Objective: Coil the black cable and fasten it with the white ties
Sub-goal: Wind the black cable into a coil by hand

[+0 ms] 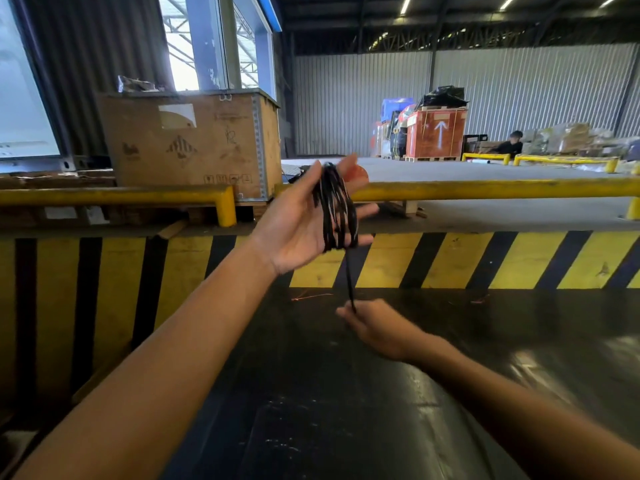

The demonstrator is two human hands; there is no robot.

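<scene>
The black cable [335, 209] is wound in several loops around the palm and fingers of my left hand [298, 223], which is raised palm up with fingers spread. One free strand [349, 277] hangs straight down from the coil. My right hand [377, 329], lower and slightly blurred, pinches that strand at its lower end. No white ties are in view.
A black glossy surface [346, 410] lies below my arms. Behind it runs a yellow-and-black striped wall [485, 261] topped by a yellow rail [485, 190]. A large cardboard crate [187, 147] stands at left. A person [509, 145] sits far back near stacked pallets [436, 133].
</scene>
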